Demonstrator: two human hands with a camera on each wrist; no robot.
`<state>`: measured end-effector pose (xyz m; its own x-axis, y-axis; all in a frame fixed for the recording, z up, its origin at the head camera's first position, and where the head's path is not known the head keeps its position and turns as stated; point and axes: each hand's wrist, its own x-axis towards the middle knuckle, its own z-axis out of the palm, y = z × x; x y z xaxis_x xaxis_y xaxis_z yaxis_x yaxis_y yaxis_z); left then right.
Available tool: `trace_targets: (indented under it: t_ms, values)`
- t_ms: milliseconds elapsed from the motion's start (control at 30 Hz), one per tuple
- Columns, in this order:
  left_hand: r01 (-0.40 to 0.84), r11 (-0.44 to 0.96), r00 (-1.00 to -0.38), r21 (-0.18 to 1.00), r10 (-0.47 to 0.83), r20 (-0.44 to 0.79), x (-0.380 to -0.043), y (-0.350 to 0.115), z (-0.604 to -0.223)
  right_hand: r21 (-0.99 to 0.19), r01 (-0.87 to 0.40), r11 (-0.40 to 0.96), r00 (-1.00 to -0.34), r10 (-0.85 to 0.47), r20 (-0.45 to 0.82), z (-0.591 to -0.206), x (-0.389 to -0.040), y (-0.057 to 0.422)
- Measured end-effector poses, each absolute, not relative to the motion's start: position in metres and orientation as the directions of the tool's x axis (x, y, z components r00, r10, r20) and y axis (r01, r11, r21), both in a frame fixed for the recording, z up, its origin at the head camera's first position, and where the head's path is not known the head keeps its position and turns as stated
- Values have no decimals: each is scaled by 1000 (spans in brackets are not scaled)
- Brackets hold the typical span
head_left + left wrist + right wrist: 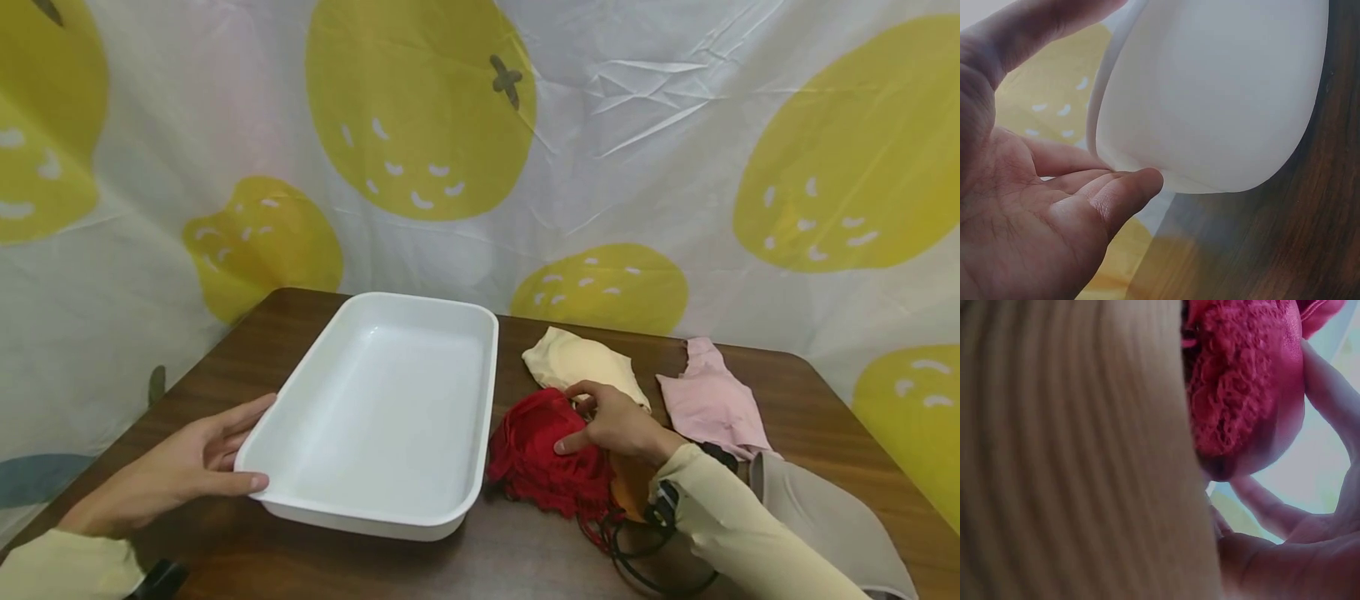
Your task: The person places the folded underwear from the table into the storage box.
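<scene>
A white rectangular basin (375, 400) stands on the brown table. My left hand (191, 462) holds its near left corner, thumb at the front rim and fingers along the left side. Up close in the left wrist view, the fingers (1129, 194) meet the white outer wall (1210, 100). To the right of the basin lies a red bra (536, 442) with lacy edging. My right hand (618, 421) grips its right side between thumb and fingers. The right wrist view has the padded red cup (1241, 381) against the fingers, with a blurred beige surface covering the left half.
Behind the red bra is a cream bra (577, 358); a pink one (712, 400) lies farther right. Grey garment (832, 517) sits at the right front. Something orange (628, 483) shows under my right wrist, near a black cable (637, 575). A lemon-print curtain (600, 167) hangs behind the table.
</scene>
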<state>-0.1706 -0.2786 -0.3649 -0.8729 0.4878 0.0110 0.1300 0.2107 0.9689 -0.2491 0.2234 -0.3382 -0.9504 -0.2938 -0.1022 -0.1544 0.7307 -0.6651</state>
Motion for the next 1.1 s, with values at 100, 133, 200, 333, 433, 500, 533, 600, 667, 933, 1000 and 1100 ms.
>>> trace_targets:
  t_ms: [100, 133, 200, 333, 433, 500, 533, 600, 667, 933, 1000, 1100]
  values:
    - [157, 186, -862, 970, 506, 42, -170, -279, -365, -693, -147, 706, -947, -303, -109, -339, -250, 222]
    - [170, 178, -858, 969, 510, 56, -170, -279, -366, -702, -141, 698, -946, -304, -112, -339, -251, 222]
    - [180, 168, -855, 969, 514, 70, -171, -279, -366, -722, -131, 680, -944, -308, -118, -340, -251, 223]
    - [170, 179, -861, 969, 505, 57, -171, -279, -366, -764, -105, 637, -943, -307, -127, -341, -251, 224]
    - [162, 186, -862, 969, 505, 47, -170, -280, -366, -789, -93, 607, -943, -308, -126, -342, -252, 224]
    - [153, 188, -863, 970, 504, 38, -170, -279, -365, -801, -86, 593, -942, -311, -129, -343, -252, 225]
    - [154, 190, -863, 970, 505, 38, -169, -279, -365, -805, -79, 588, -942, -309, -133, -343, -252, 225]
    - [155, 193, -862, 969, 505, 37, -169, -279, -365, -812, -64, 581, -942, -304, -143, -343, -252, 225]
    - [159, 203, -866, 966, 499, 38, -169, -279, -365, -825, -46, 563, -940, -304, -156, -343, -252, 225]
    - [167, 210, -870, 963, 490, 44, -169, -280, -366, -897, -17, 443, -919, -360, -160, -343, -252, 224]
    - [164, 216, -874, 963, 485, 40, -169, -281, -366, -909, -17, 417, -916, -372, -153, -343, -251, 224]
    - [170, 217, -869, 961, 492, 43, -170, -280, -366, -922, -13, 387, -910, -386, -149, -343, -250, 225]
